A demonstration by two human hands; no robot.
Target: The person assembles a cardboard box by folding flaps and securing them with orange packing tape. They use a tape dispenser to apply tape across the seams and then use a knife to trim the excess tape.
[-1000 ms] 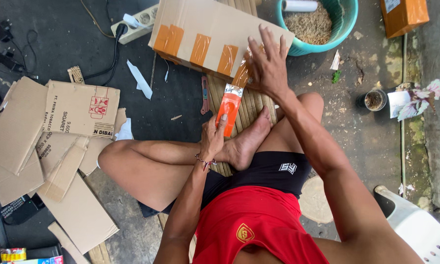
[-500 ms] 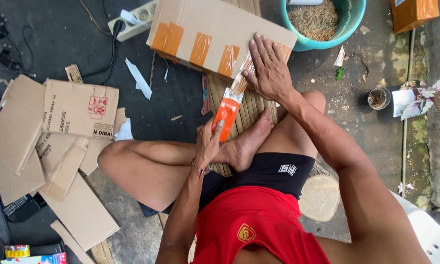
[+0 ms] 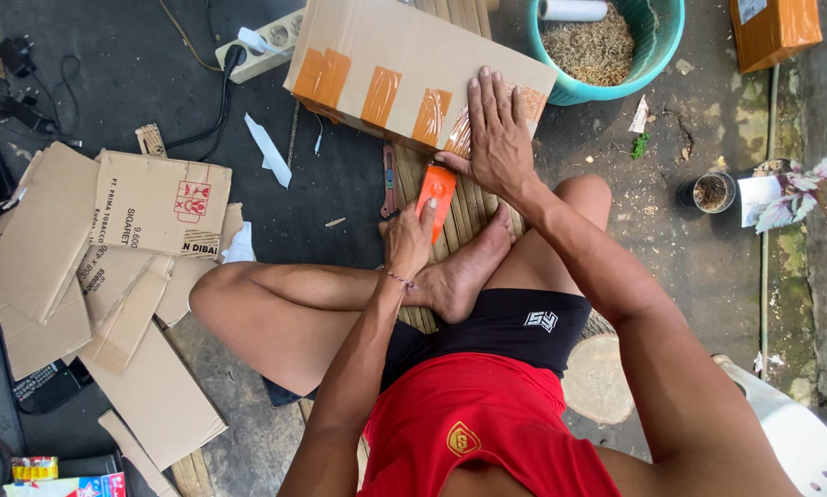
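My left hand (image 3: pixel 407 241) grip closed on orange tape dispenser (image 3: pixel 436 193), long axis pointing up-frame toward brown taped cardboard box (image 3: pixel 404 69), right hand (image 3: pixel 498 138) flat, open on box.

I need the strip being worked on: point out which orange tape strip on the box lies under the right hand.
The rightmost orange tape strip, nearest the teal tub; the right hand presses beside it, covering part. The other three strips lie uncovered leftward.

a teal tub (image 3: pixel 664 57) of sawdust holds a white roll (image 3: pixel 572 10). flat cardboard scraps (image 3: pixel 82 276) lie scattered on the dark floor, near a white power strip (image 3: pixel 262 41). a small pot (image 3: pixel 710 191) sits beside a pink-leaved plant (image 3: pixel 804 193).
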